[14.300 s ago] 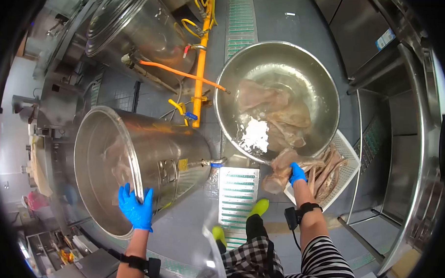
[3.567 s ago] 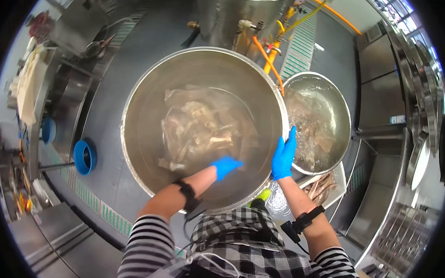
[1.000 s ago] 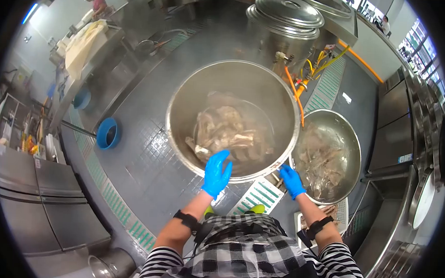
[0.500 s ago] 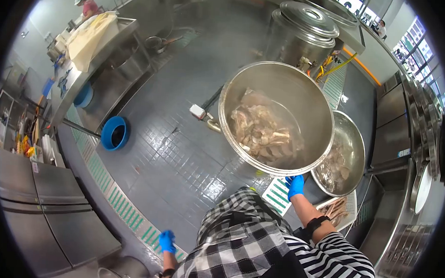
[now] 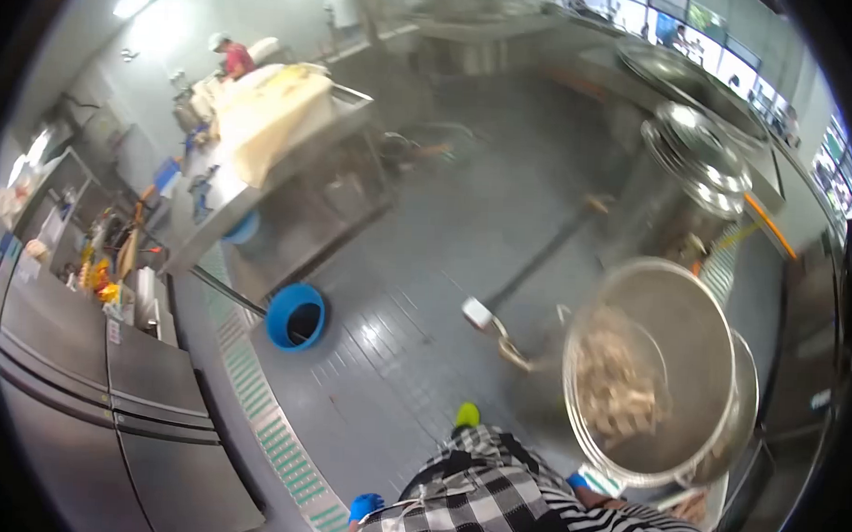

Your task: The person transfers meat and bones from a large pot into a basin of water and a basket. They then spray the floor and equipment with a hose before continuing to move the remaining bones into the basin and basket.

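Blurred fisheye view from a head-worn camera, looking down across a commercial kitchen floor. At the far left, around 8 o'clock, stand tall steel cabinet doors (image 5: 56, 384). Above them, toward 10 o'clock, a steel work table (image 5: 288, 181) carries a pale yellow cloth (image 5: 272, 120). A co-worker in a red top (image 5: 231, 58) stands behind it at 11 o'clock. A green-slatted floor drain (image 5: 252, 401) runs diagonally beside the cabinets. A blue bucket (image 5: 295, 318) sits on the grey tiles just left of centre, its open mouth showing.

At 6 o'clock the wearer's left hand (image 5: 365, 505), in a blue glove, hangs low beside a checked apron (image 5: 465, 502), well apart from the pot. It is too small and too hidden to tell whether it is clenched or loose. A green shoe (image 5: 467, 415) peeks out above the apron. A white box (image 5: 478, 313) lies on the floor near centre.

Of the right hand (image 5: 583, 481), only a sliver of blue glove shows, just below the rim of a large steel pot (image 5: 687, 313) at the pot's 7 o'clock. Its grip cannot be told. The pot fills the frame's 4 o'clock area, with pale meat pieces (image 5: 614, 385) heaped inside. A steel bowl (image 5: 748, 409) edges out behind the pot at its 3 o'clock. A lidded stockpot (image 5: 697, 163) stands at 1 o'clock.
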Motion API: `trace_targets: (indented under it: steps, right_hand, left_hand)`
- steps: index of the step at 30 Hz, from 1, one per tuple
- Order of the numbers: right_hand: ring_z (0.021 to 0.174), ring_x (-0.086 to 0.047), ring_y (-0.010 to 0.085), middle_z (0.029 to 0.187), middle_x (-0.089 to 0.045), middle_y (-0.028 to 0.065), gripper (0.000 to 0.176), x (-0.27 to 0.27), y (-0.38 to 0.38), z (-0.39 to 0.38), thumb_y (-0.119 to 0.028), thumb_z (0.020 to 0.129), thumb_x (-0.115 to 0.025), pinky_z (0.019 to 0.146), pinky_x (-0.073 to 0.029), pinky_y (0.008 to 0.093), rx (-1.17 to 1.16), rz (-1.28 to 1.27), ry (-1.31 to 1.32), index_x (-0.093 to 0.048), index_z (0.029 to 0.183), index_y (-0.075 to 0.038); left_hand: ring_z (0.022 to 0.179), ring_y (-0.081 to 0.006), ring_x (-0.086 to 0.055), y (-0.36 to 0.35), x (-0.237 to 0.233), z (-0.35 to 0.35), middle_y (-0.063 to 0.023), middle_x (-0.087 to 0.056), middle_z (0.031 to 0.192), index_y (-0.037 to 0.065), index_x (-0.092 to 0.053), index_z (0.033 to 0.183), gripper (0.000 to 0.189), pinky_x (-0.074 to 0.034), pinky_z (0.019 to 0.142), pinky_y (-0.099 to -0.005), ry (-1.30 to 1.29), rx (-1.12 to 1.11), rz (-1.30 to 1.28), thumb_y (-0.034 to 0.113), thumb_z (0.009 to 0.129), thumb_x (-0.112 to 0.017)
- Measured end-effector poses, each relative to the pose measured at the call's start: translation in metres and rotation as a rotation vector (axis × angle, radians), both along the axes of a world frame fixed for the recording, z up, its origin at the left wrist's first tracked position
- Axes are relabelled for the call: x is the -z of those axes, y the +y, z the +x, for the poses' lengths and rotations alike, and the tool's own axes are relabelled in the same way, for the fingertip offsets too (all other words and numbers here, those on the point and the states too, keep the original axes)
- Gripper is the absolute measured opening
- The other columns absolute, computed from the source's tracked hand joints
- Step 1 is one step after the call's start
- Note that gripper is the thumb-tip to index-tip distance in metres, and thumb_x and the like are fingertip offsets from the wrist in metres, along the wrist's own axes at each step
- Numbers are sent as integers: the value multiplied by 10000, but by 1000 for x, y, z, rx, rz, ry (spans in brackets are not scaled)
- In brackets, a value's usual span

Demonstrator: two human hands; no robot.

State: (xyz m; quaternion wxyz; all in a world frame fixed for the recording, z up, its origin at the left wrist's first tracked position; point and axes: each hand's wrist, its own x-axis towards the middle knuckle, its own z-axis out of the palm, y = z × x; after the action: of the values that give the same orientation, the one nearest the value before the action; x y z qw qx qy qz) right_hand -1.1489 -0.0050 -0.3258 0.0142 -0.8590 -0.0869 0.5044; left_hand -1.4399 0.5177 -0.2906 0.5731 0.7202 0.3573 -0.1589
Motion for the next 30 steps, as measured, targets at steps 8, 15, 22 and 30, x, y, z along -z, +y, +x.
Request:
trace_targets:
  steps: [8, 15, 22, 30]
  right_hand:
    - [941, -526, 326, 995, -552, 182, 264, 24, 108, 69, -222, 721, -485, 798, -428, 366, 267, -81, -63, -613, 903, -82]
    - [865, -550, 332, 910, -574, 196, 259, 60, 144, 104, -194, 739, -425, 728, -450, 370, 115, -9, -148, -623, 831, -55]
    - [474, -563, 250, 644, -586, 144, 247, -173, 321, 219, -178, 749, -409, 457, -462, 357, 450, 45, -64, -608, 745, -33]
    - [562, -568, 260, 768, -589, 151, 297, -126, 367, 212, -201, 694, -476, 475, -457, 377, 1122, 241, -381, -555, 931, -41]
  left_hand:
    - [653, -219, -565, 103, -115, 107, -85, -584, 786, 86, -538, 878, 152, -433, 555, -372, 281, -711, -193, 188, 779, -484]
    - [605, -190, -536, 196, -97, 193, -65, -562, 726, 96, -542, 819, 122, -411, 512, -346, 380, -381, -116, 190, 754, -500]
    - [557, -162, -508, 376, -76, 374, -45, -541, 665, 107, -546, 760, 97, -389, 469, -320, 170, -311, -97, 193, 729, -516]
    - [503, -129, -475, 407, -130, 665, -21, -516, 597, 119, -551, 693, 79, -364, 420, -290, -60, -179, -248, 196, 700, -534]
